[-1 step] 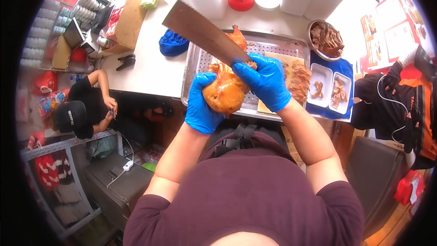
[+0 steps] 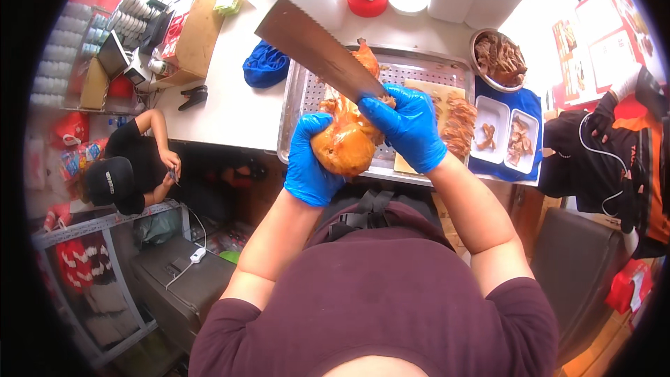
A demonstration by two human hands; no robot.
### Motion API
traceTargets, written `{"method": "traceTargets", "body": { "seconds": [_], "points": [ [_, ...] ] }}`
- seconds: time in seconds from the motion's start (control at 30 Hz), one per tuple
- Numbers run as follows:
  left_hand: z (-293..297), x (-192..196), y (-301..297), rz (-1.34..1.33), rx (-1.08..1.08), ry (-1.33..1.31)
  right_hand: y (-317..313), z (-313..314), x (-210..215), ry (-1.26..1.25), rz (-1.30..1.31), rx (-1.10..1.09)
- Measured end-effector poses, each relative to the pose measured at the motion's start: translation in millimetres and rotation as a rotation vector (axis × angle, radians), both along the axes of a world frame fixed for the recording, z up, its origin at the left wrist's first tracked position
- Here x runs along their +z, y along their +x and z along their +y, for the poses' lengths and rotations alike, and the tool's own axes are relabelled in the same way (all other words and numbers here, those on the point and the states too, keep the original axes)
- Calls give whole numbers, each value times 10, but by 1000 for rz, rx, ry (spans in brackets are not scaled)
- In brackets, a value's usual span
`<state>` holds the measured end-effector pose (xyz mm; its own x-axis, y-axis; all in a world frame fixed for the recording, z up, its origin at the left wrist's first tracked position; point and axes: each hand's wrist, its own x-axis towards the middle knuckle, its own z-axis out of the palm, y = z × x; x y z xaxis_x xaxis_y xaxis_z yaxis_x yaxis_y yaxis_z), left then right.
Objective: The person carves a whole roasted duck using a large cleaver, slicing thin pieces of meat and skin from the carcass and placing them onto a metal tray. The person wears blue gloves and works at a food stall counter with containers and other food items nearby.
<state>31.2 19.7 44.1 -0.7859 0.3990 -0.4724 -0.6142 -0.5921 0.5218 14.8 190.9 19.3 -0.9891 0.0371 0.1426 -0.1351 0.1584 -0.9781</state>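
Note:
My left hand (image 2: pixel 312 160), in a blue glove, is closed around the side of a glossy brown roast duck (image 2: pixel 344 148). In the same kind of glove, my right hand (image 2: pixel 410 128) grips a broad knife (image 2: pixel 317 45), its handle hidden in the fist. The blade slants up and left across the bird, its upper edge toothed. More roasted skin (image 2: pixel 368 57) shows beyond the blade. Under the bird lies a perforated metal tray (image 2: pixel 300 91). To the right, a cutting board (image 2: pixel 405 165) carries rows of sliced meat (image 2: pixel 458 126).
Right of the tray, two white containers (image 2: pixel 493 108) hold meat pieces on a blue cloth (image 2: pixel 534 108). Behind them stands a metal bowl (image 2: pixel 476 63) of meat. A blue bundle (image 2: pixel 265 65) sits left. People are at the left (image 2: pixel 118 167) and right (image 2: pixel 593 146).
The knife has shifted very slightly right with my right hand. My left hand still holds the duck in nearly the same place.

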Motion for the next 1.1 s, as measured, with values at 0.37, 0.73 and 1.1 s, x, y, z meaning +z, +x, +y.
{"method": "traceTargets", "body": {
  "seconds": [0.37, 0.73, 1.1],
  "points": [
    [563, 125, 98, 136, -57, 18, 294, 443, 154, -693, -258, -43],
    [553, -72, -292, 157, 122, -90, 716, 1148, -121, -501, -144, -238],
    [-32, -350, -140, 177, -43, -185, 980, 2650, -1741, 1250, -52, -263]
  ]
}}
